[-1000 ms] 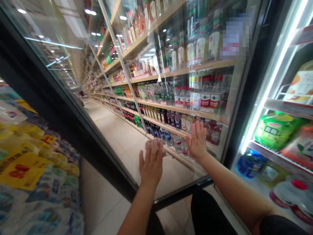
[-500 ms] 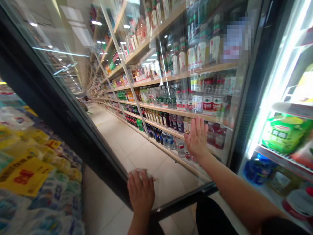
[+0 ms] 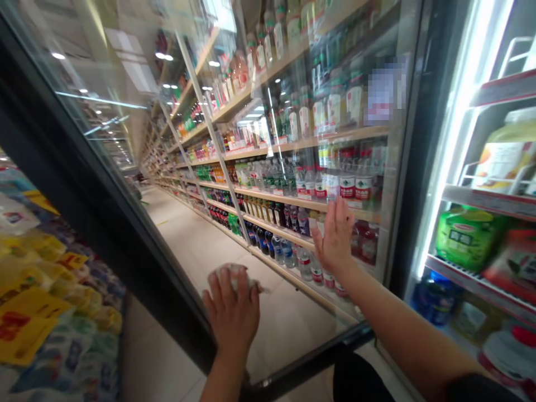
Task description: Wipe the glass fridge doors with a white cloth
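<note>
An open glass door [image 3: 125, 215] with a black frame slants across the view. My left hand [image 3: 235, 312] is low on the glass, close to the slanting frame bar. Its fingers are bent a little and spread over a crumpled whitish cloth [image 3: 240, 274], pressing it to the pane. The cloth is partly hidden and its exact kind is hard to make out. Further right and higher, my right hand [image 3: 335, 237] rests flat against the pane, fingers stretched upward and holding nothing.
Through the glass, long wooden shelves [image 3: 288, 198] carry rows of drink bottles. At right is a lit cooler with a green package [image 3: 464, 237] and a yellowish bottle [image 3: 505, 153]. Bagged goods with a yellow sign [image 3: 33, 324] are piled at left. Pale floor tiles [image 3: 180, 223] run down the aisle.
My left hand and the cloth have moved slightly up and left on the glass. My right hand stays almost in place. The view has turned a little right, showing more of the cooler.
</note>
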Available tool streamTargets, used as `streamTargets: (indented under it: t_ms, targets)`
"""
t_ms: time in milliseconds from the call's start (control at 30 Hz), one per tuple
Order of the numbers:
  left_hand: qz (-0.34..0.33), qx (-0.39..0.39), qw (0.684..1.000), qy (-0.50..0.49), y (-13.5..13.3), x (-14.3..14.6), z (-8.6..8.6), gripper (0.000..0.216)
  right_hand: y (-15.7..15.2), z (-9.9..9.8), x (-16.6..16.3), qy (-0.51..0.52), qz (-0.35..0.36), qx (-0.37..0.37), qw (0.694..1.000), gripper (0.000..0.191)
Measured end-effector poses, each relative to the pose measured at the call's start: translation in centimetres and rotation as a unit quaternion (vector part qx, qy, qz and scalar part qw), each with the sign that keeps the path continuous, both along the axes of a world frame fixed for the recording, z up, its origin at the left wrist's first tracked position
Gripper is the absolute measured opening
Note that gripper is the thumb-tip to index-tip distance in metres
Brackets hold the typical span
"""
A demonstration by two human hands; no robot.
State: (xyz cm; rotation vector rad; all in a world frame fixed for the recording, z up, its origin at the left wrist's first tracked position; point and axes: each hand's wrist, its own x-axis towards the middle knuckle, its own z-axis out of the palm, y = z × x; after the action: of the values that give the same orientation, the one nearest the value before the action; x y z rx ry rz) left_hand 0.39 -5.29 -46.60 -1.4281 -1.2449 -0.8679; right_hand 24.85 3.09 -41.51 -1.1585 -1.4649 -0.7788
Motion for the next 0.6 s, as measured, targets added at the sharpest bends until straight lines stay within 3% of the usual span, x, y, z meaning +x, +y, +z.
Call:
streamTargets:
  t_ms: [133,200,267,400,467,533,600]
  targets:
    - [-0.012,0.037,0.997,-0.071,0.3,-1.8,8.4,0.080,1.0,1.2,-0.2,0.004,-0.015,-0.008,1.000,0.071]
    - [-0.008,0.038,0.995,-0.096,0.3,-2.0,11.7,0.077,1.2,1.1,-0.3,0.007,-0.017,-0.004,1.000,0.070]
    - [-0.012,0.028,0.995,-0.094,0.4,-1.2,12.3,0.078,1.3,0.8,-0.4,0.008,-0.016,-0.005,1.000,0.070]
    - [-0.070,-0.005,0.997,0.017,1.1,1.3,8.6,0.077,1.1,0.6,-0.3,0.004,-0.009,-0.011,1.000,0.072]
    - [-0.083,0.000,0.994,0.074,1.3,1.6,8.4,0.073,1.1,0.6,-0.2,0.001,-0.008,-0.008,1.000,0.072]
    - [-0.078,0.012,0.994,0.078,1.4,0.9,10.8,0.073,1.1,0.7,-0.2,-0.001,-0.009,-0.002,1.000,0.071]
    - [-0.064,0.011,0.998,0.022,1.2,-0.2,14.7,0.075,1.1,0.7,-0.2,-0.002,-0.008,0.001,1.000,0.072]
